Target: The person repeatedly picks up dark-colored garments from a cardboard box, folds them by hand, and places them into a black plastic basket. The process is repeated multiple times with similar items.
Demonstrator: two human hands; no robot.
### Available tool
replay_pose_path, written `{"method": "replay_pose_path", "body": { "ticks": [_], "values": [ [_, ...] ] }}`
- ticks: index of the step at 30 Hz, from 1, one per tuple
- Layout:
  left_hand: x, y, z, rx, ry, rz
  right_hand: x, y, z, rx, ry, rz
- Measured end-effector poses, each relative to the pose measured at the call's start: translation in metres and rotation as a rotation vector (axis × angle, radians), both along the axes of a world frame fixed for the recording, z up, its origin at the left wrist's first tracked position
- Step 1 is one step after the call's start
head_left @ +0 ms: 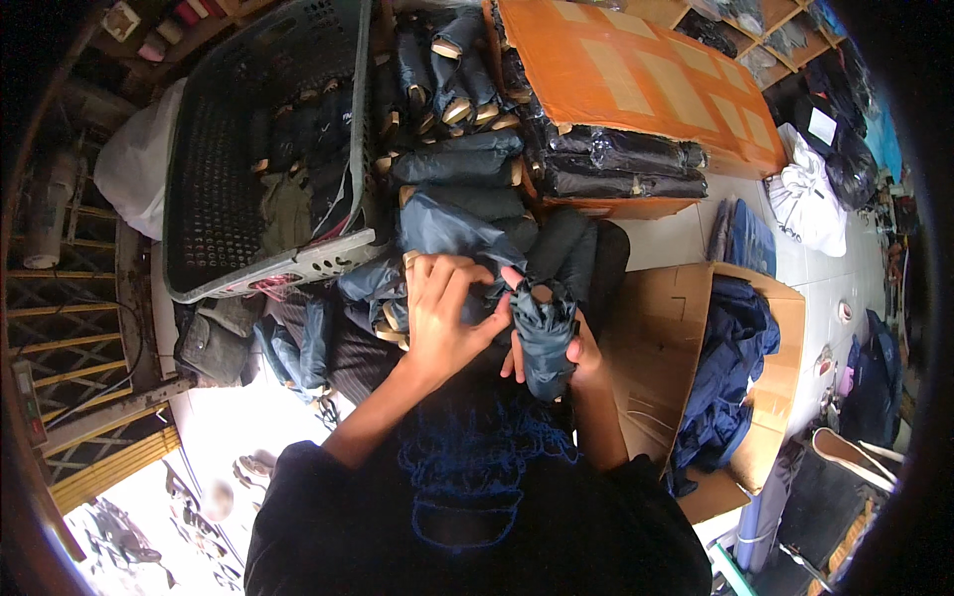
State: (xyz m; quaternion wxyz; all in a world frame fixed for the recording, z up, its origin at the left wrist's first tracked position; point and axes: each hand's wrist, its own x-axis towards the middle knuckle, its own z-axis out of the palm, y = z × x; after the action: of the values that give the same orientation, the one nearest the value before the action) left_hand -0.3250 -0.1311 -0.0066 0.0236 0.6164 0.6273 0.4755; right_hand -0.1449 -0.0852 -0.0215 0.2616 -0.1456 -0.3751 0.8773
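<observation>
A folded, dark blue-grey compact umbrella (pixel 549 360) stands roughly upright before my chest, its gathered cloth and a pale round end facing up. My right hand (pixel 584 350) wraps around it from the right, with the thumb on the near side and fingertips showing on the left. Just left of the umbrella, my left hand (pixel 442 310) has its fingers apart and bent, thumb pointing at the cloth; I see nothing held in it. Beyond my hands lies a pile of similar rolled umbrellas (pixel 459 159), several with tan ends, and a looser bluish one (pixel 447 226).
A large dark perforated crate (pixel 366 119) with umbrellas inside stands at the left. An orange taped carton (pixel 636 74) holds black wrapped bundles (pixel 621 164). At the right, an open cardboard box (pixel 651 348) contains navy cloth (pixel 730 368). A grey bag (pixel 214 343) lies left.
</observation>
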Motion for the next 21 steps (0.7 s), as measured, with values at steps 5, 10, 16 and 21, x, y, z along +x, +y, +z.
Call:
{"method": "replay_pose_path", "body": {
  "ticks": [5,10,16,21],
  "values": [
    [-0.004,0.000,0.000,-0.069,-0.167,-0.058,0.003,-0.003,0.004,-0.067,0.062,-0.027],
    [-0.003,-0.001,0.004,-0.030,-0.325,0.027,0.014,0.008,0.010,0.196,-0.216,-0.073],
    [-0.001,0.000,0.008,0.069,-0.009,0.036,0.017,0.017,0.039,0.727,-0.392,-0.081],
    [0.001,0.001,0.008,0.064,-0.247,0.028,0.007,0.019,0.052,0.752,-0.515,-0.189]
  ]
}}
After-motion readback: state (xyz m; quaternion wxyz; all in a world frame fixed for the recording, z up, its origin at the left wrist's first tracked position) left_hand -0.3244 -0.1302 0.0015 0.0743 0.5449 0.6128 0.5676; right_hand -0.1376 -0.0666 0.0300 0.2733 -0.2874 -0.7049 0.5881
